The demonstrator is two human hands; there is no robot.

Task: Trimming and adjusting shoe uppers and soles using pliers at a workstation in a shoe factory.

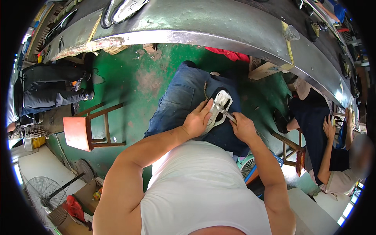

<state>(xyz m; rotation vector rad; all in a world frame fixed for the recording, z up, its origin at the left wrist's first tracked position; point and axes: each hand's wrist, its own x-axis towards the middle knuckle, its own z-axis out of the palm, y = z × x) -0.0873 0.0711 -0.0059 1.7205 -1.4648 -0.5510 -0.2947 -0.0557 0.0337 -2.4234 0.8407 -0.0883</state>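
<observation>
A white shoe piece with a black edge [213, 122] rests over my lap on worn blue jeans [178, 98]. My left hand [197, 120] is closed on its left side, thumb and fingers pinching the edge. A slim grey metal tool [226, 113] lies across the piece, and its handle end runs into my right hand [243, 127], whose fingers are wrapped round it. The tool's tip touches the white piece or sits just over it; its exact kind is hard to make out.
A long metal-topped bench [188, 23] curves across the front, with black-edged white shoe pieces [127, 9] and a clear plastic cup [291, 33] on it. Wooden stools [76, 133] stand on the green floor. One person [337, 168] sits at right; another person's dark-trousered legs [55, 88] show at left.
</observation>
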